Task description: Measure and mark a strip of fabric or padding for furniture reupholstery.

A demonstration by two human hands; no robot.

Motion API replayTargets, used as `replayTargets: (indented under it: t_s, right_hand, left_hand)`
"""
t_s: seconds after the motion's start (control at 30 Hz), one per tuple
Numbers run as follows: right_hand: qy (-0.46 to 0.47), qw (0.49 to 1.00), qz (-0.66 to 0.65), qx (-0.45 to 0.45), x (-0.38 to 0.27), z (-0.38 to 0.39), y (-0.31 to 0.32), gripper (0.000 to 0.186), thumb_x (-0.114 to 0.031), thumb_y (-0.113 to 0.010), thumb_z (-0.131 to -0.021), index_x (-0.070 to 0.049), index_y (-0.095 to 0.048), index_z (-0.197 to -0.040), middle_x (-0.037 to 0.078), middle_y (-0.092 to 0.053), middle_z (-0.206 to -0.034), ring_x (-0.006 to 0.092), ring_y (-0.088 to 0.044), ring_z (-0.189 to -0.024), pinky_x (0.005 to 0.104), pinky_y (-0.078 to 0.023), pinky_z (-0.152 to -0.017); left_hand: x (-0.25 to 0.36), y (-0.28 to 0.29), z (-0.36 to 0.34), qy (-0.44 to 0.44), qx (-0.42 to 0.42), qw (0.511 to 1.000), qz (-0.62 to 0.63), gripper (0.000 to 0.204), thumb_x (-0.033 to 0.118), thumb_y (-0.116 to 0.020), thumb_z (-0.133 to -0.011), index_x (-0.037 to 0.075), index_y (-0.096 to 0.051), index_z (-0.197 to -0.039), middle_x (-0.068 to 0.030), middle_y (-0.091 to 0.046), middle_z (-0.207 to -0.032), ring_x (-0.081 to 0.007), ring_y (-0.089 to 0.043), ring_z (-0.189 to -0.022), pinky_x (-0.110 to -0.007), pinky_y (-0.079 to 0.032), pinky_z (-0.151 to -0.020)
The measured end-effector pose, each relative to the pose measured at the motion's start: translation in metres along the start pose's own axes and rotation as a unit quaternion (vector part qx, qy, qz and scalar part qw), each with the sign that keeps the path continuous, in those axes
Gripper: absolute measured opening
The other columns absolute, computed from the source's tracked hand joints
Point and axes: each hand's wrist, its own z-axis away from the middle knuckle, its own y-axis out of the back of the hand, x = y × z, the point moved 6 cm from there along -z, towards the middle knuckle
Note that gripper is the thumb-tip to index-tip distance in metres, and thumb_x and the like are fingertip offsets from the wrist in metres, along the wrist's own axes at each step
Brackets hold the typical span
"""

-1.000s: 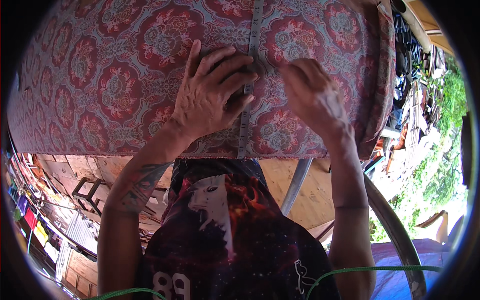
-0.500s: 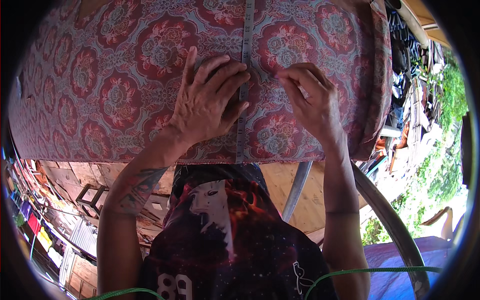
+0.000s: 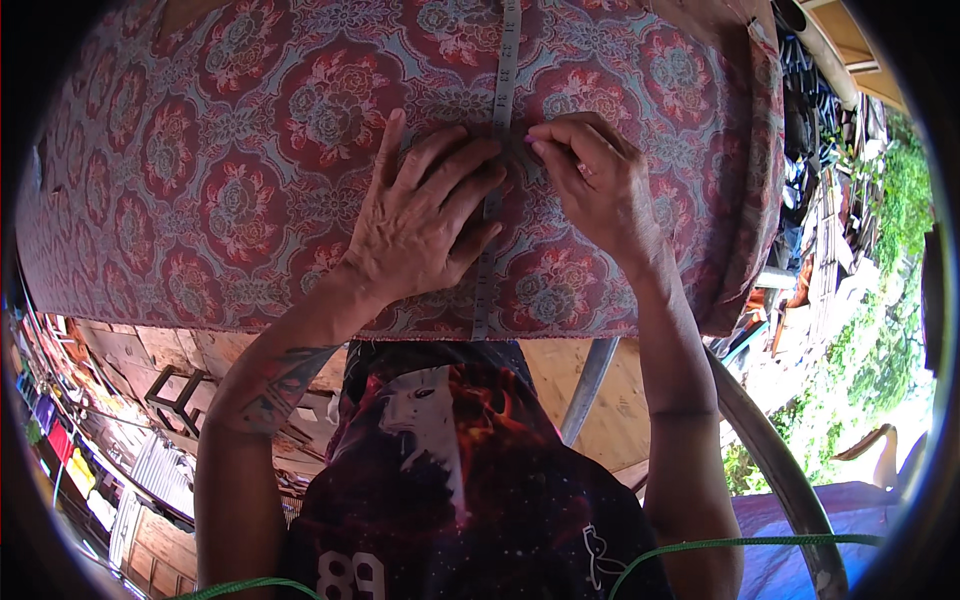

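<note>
Red and grey-blue floral fabric (image 3: 235,205) covers the work surface before me. A pale measuring tape (image 3: 505,75) runs down it from the far edge to the near one. My left hand (image 3: 425,205) lies flat with its fingers spread, the fingertips over the tape, hiding part of it. Just right of the tape, my right hand (image 3: 600,180) is closed in a pinch. Between thumb and forefinger shows a small purple-pink piece (image 3: 530,139), too small to tell its kind. Its tip is near the tape's right edge.
The fabric's folded edge (image 3: 760,170) hangs at the right. A curved metal tube (image 3: 770,440) stands near my right arm. Green cord (image 3: 740,541) crosses low in view. A dark wooden stool (image 3: 178,400) is at the lower left, and a blue sheet (image 3: 780,525) at the lower right.
My right hand has moved left and slightly up, close to the tape. The tape's far part has shifted a little right. My left hand stays nearly in place.
</note>
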Motion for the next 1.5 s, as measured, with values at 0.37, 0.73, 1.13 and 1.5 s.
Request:
replayTargets:
  t_s: [0.37, 0.73, 1.13, 1.5]
  right_hand:
    - [0.007, 1.000, -0.008, 0.006, 0.005, -0.009, -0.001, 0.012, -0.005, -0.072, -0.091, -0.004, -0.070, -0.103, 0.011, -0.070, -0.095, 0.0282, -0.071, -0.087, 0.0392, -0.059, -0.073]
    - [-0.006, 1.000, -0.027, 0.005, 0.005, -0.009, 0.000, 0.011, -0.005, -0.072, -0.090, -0.004, -0.071, -0.101, 0.011, -0.071, -0.095, 0.0295, -0.071, -0.088, 0.0404, -0.059, -0.076]
    - [0.055, 0.998, 0.037, -0.002, -0.004, -0.014, -0.005, 0.012, -0.003, -0.071, -0.090, -0.003, -0.069, -0.102, 0.010, -0.069, -0.097, 0.0294, -0.070, -0.090, 0.0404, -0.059, -0.079]
    - [0.079, 0.994, 0.079, -0.007, -0.006, -0.015, -0.009, 0.014, -0.005, -0.072, -0.089, -0.006, -0.068, -0.103, 0.008, -0.069, -0.098, 0.0272, -0.069, -0.093, 0.0389, -0.060, -0.080]
  left_hand:
    - [-0.005, 0.000, -0.004, 0.000, -0.008, 1.000, 0.014, 0.049, 0.038, -0.074, -0.087, 0.016, -0.058, -0.128, -0.0143, -0.045, -0.154, -0.0349, -0.035, -0.146, -0.065, -0.017, -0.121]
    - [-0.003, 0.000, -0.009, -0.018, -0.027, 0.999, -0.013, 0.042, 0.040, -0.071, -0.088, 0.014, -0.060, -0.119, -0.0063, -0.049, -0.151, -0.0292, -0.027, -0.150, -0.067, -0.014, -0.123]
    - [-0.004, -0.004, -0.009, -0.032, -0.053, 0.998, -0.022, 0.043, 0.040, -0.068, -0.090, 0.013, -0.056, -0.121, -0.0053, -0.054, -0.143, -0.0284, -0.039, -0.144, -0.070, -0.009, -0.123]
    - [-0.006, -0.003, -0.009, -0.029, -0.033, 0.999, -0.003, 0.048, 0.039, -0.072, -0.087, 0.014, -0.055, -0.125, -0.0044, -0.053, -0.143, -0.0288, -0.041, -0.142, -0.070, -0.014, -0.122]
